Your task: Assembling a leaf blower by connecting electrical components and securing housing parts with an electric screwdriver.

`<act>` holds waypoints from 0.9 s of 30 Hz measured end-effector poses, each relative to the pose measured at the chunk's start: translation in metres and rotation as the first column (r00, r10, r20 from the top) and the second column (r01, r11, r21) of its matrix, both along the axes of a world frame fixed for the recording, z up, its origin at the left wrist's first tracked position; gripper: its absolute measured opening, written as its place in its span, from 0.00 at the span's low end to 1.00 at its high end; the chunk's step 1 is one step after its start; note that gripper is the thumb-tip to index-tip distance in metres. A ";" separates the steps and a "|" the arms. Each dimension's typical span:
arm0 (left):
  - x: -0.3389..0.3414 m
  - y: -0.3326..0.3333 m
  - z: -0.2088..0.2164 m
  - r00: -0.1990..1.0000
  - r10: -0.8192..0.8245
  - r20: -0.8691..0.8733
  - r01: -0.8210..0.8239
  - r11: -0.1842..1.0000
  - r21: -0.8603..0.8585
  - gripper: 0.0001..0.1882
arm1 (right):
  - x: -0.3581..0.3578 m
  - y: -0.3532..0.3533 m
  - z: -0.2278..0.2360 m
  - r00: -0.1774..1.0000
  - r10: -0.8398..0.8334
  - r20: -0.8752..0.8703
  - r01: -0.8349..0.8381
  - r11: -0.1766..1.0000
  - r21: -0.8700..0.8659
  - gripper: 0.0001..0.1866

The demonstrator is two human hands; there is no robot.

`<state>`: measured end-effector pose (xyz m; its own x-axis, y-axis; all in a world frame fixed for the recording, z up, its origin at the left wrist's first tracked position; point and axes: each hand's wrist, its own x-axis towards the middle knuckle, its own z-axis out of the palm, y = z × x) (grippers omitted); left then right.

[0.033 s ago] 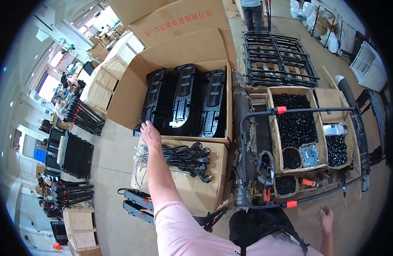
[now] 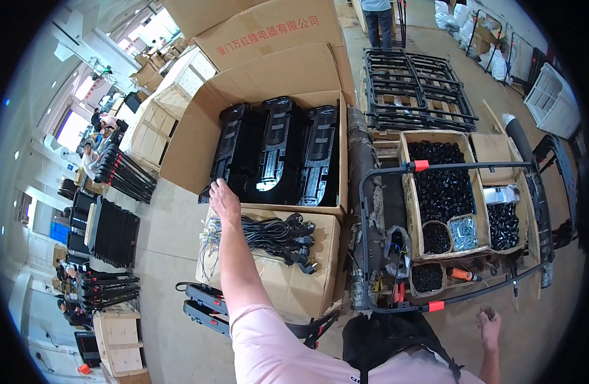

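Note:
My left hand [image 2: 225,200] reaches to the near left corner of a large open cardboard box [image 2: 189,157]. Its fingers are closed on the near end of a black moulded plastic cover [image 2: 229,147], the leftmost in the box. Two more black covers [image 2: 278,137] lie beside it. Under my left forearm, a bundle of black cables [image 2: 269,235] with plugs rests on a closed carton [image 2: 275,288]. My right hand [image 2: 489,325] hangs low at the right, past the near edge of a black tubular frame [image 2: 365,224]. Its fingers are curled, and what they hold, if anything, is unclear.
Beneath the frame, a divided cardboard tray [image 2: 406,185] holds black caps and silver screws. An orange-handled tool [image 2: 462,274] lies near it. More black frames [image 2: 419,89] are stacked on a pallet at the far right, and a person [image 2: 377,25] stands behind.
My left hand has shifted very slightly to the left, at the same end of the cover. My right hand stays practically where it was.

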<state>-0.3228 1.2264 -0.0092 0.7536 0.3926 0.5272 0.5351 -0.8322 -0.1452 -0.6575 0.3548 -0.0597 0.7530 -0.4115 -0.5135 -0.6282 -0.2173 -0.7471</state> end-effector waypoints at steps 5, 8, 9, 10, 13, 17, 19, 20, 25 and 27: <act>-0.021 -0.028 0.067 0.947 0.009 0.320 0.084 0.958 -0.275 0.12 | 0.077 0.057 0.059 0.909 0.144 0.392 -0.147 0.989 -0.020 0.08; -0.056 -0.026 0.082 0.846 0.008 0.533 0.367 0.717 -0.593 0.16 | 0.137 0.110 0.086 0.834 0.264 0.484 -0.324 0.945 0.042 0.08; -0.063 -0.047 0.083 0.846 0.004 0.533 0.371 0.714 -0.594 0.16 | 0.157 0.125 0.080 0.809 0.277 0.519 -0.379 0.920 0.099 0.08; -0.069 -0.086 0.085 0.739 0.097 0.667 0.603 0.345 -0.719 0.16 | 0.173 0.142 0.079 0.758 0.413 0.505 -0.438 0.896 -0.076 0.09; -0.122 -0.193 0.084 0.706 0.312 0.636 0.707 -0.267 -0.654 0.23 | 0.215 0.210 0.099 0.600 0.573 0.559 -0.649 0.757 -0.078 0.19; -0.194 -0.353 0.054 0.735 0.434 0.521 0.678 -0.503 -0.536 0.32 | 0.240 0.264 0.100 0.520 0.697 0.493 -0.801 0.599 -0.002 0.33; -0.228 -0.400 0.005 0.810 0.398 0.431 0.586 -0.581 -0.565 0.31 | 0.239 0.270 0.077 0.484 0.738 0.470 -0.820 0.570 -0.050 0.34; -0.243 -0.422 -0.010 0.825 0.387 0.412 0.565 -0.576 -0.590 0.30 | 0.237 0.270 0.065 0.477 0.772 0.419 -0.848 0.530 -0.010 0.32; -0.295 -0.460 -0.068 0.840 0.350 0.415 0.542 -0.487 -0.686 0.28 | 0.200 0.259 -0.005 0.583 0.758 0.293 -0.813 0.536 0.229 0.26; -0.299 -0.457 -0.063 0.982 -0.103 0.156 0.175 0.215 -0.961 0.29 | 0.193 0.257 -0.035 0.646 0.665 0.374 -0.763 0.542 0.354 0.26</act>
